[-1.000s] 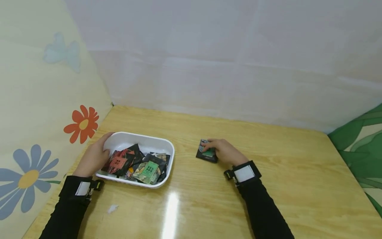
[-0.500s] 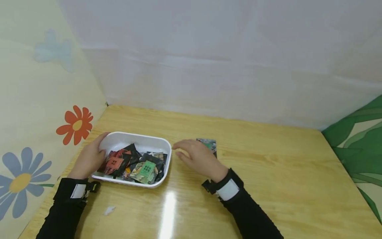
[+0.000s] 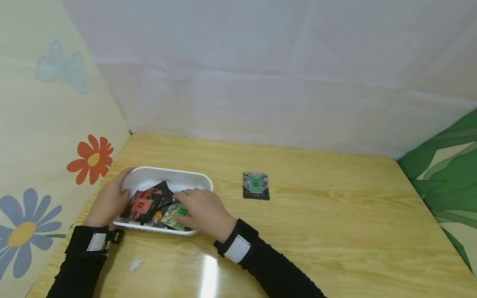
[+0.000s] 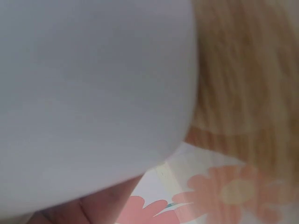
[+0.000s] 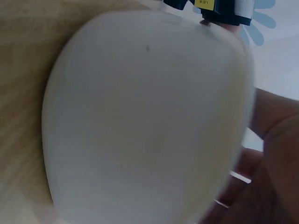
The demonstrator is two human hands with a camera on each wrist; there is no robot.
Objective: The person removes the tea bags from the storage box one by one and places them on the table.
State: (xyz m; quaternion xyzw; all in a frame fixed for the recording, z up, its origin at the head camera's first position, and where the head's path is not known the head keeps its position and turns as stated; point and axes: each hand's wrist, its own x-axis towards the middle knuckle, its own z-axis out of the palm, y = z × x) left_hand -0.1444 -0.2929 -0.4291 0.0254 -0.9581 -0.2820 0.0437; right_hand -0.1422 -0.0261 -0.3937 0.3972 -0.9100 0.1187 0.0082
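In the head view, my left hand point(image 3: 108, 203) grips the left end of a white plastic tub point(image 3: 186, 177), thumb over the rim. Several flat, dark picture-printed packets lie in the tub, among them a red-labelled packet point(image 3: 141, 205) and a green-labelled packet point(image 3: 181, 211). My right hand point(image 3: 208, 213) reaches over the tub's right end, its spread thumb and fingers right at the green-labelled packet. In the right wrist view the tub's outer wall point(image 5: 140, 116) hides those fingertips. A second green-labelled packet point(image 3: 256, 186) lies flat on the table, to the right of the tub.
The wooden table point(image 3: 335, 215) backs onto a pale hanging sheet point(image 3: 261, 82). A flower-printed panel point(image 3: 37, 165) stands close on the left, and a green leaf-printed one point(image 3: 447, 182) on the right. A small whitish scrap point(image 3: 136, 265) lies in front of the tub.
My right hand has left the packet on the table and moved left into the tub. The left hand still holds the tub's end. The camera view has shifted slightly.
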